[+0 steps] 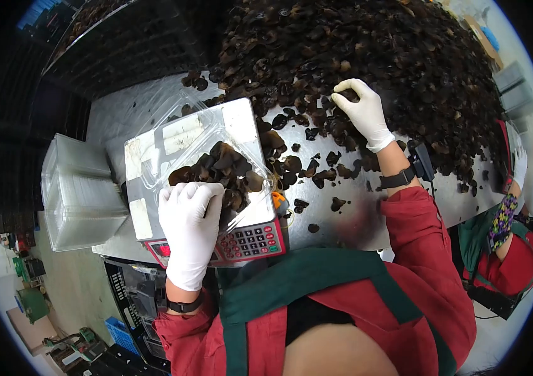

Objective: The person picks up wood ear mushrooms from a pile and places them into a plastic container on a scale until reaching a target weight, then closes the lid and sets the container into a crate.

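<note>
A clear plastic container with dark, ear-shaped fungus pieces in it rests on a red and white digital scale. My left hand, in a white glove, is at the near side of the container with its fingers curled over the pieces; what its fingertips hold, if anything, is hidden. My right hand, also gloved, is above the edge of a large heap of the same dark pieces. Its thumb and index finger are apart in a C shape, and nothing shows between them.
Stacked clear containers stand left of the scale. Loose pieces lie scattered on the metal table. An orange object is by the scale's right corner. At the right edge is a co-worker's gloved hand. Dark crates stand behind.
</note>
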The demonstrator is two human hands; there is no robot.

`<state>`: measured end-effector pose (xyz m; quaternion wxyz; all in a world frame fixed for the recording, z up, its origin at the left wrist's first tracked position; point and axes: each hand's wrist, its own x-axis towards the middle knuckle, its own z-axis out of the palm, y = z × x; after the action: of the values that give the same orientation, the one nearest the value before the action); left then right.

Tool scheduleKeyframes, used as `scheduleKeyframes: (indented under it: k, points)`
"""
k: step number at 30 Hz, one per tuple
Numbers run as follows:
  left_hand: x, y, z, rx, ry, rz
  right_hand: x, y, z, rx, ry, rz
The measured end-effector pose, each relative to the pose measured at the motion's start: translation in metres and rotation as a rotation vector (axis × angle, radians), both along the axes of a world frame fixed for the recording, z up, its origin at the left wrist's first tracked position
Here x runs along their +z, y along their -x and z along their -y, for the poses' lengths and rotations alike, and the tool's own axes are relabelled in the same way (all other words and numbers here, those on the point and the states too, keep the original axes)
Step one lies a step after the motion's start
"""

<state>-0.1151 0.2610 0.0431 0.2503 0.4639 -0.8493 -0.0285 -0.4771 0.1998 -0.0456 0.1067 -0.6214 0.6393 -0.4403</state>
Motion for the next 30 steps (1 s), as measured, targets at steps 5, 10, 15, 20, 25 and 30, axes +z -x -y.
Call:
scheduleKeyframes:
  k: [5,10,15,20,25,30]
  points:
    - [0.006,0.004,-0.005,0.025,0.087,-0.096,0.027,-0.013,-0.004,0.303,-0.304,0.959]
    - [0.013,-0.017,-0.017,0.133,0.099,-0.185,0.049,-0.055,-0.001,0.414,-0.525,1.504]
    - [0.003,-0.037,-0.027,0.242,0.086,-0.295,0.083,-0.13,-0.007,0.655,-0.332,1.087]
    - [-0.014,-0.052,-0.039,0.27,0.035,-0.437,0.084,-0.2,-0.017,0.992,0.14,0.147]
    - [-0.025,-0.047,-0.048,0.22,-0.096,-0.436,0.061,-0.23,-0.032,0.838,0.267,-0.152]
    - [-0.028,-0.038,-0.046,0.179,-0.1,-0.278,0.077,-0.176,-0.034,0.635,0.334,0.088]
